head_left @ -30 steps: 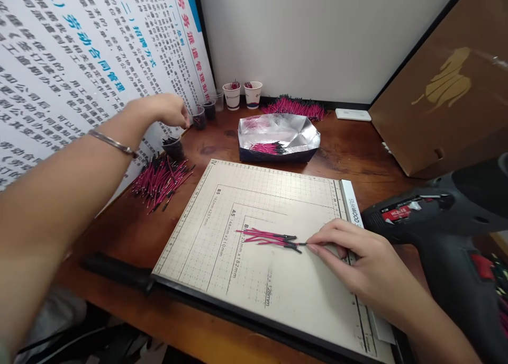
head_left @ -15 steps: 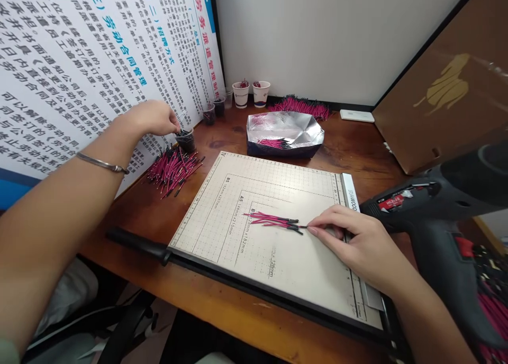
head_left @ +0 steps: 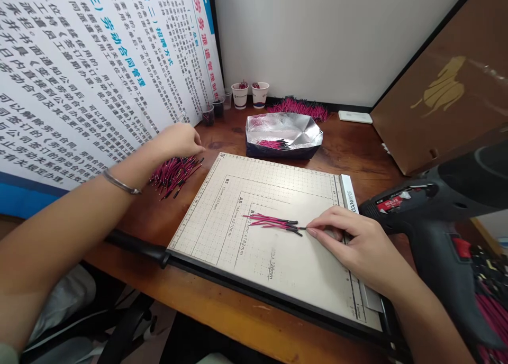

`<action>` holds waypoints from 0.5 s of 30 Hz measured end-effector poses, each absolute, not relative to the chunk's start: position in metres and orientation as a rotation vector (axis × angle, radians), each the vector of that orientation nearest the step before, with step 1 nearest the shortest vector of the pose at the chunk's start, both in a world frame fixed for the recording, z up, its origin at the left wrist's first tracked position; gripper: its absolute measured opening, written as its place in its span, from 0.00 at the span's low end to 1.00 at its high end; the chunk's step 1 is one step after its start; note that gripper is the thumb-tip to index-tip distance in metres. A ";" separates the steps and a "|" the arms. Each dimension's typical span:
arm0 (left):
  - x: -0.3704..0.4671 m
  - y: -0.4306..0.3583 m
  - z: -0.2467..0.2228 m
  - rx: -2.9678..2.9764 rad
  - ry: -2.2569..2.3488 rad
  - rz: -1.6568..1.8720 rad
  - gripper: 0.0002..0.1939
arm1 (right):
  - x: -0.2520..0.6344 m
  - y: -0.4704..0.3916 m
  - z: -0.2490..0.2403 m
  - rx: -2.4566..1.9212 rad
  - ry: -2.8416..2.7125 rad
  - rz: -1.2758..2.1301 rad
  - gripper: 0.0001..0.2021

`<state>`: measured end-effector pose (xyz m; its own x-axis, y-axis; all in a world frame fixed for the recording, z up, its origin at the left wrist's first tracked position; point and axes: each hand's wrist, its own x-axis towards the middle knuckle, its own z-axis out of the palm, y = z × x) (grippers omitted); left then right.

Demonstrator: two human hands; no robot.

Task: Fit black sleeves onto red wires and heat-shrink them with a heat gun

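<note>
My right hand (head_left: 353, 242) is closed in a pinch on a thin black-ended wire (head_left: 302, 228); the fingertips hide the rest of it. Just left of those fingers, several short magenta wires with black ends (head_left: 273, 220) lie in a loose bunch on the board of a paper cutter (head_left: 222, 231). My left hand (head_left: 182, 140) is raised over the table beyond the board's far left corner, thumb and fingers pinched together; whatever is between them is too small to make out. Below it, a heap of magenta and black wires (head_left: 174, 178) is partly covered by the hand.
A foil-lined box (head_left: 283, 149) with wires stands behind the board. Paper cups (head_left: 260, 95), dark-filled plastic cups (head_left: 207, 115) and another wire pile (head_left: 299, 109) are at the back. A heat-gun-like power tool (head_left: 432, 237) stands right. The cutter's black handle (head_left: 138, 246) juts left.
My left hand has moved away from the small cup of black pieces, to the right and nearer, now hiding that cup. My right hand keeps its pinch in the same spot.
</note>
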<state>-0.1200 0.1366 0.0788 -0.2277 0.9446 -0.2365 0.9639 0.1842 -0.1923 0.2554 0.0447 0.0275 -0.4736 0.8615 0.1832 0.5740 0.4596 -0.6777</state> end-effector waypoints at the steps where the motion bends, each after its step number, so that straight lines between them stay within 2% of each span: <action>1: -0.117 0.138 0.073 1.908 2.342 -0.503 0.19 | 0.255 0.045 0.027 -1.195 -2.201 0.740 0.08; 6: -0.107 0.147 0.049 1.873 2.371 -0.631 0.24 | 0.254 0.044 0.028 -1.206 -2.192 0.747 0.08; 10: -0.100 0.150 0.047 1.891 2.374 -0.628 0.26 | 0.254 0.044 0.029 -1.213 -2.196 0.756 0.08; 15: -0.106 0.152 0.082 1.933 2.404 -0.498 0.19 | 0.255 0.044 0.029 -1.214 -2.196 0.765 0.08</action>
<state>-0.1057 0.1515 0.0817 -0.2343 0.9491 -0.2104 0.9545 0.1836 -0.2350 0.2548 0.0441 0.0290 -0.4681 0.8686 0.1628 0.5795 0.4408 -0.6855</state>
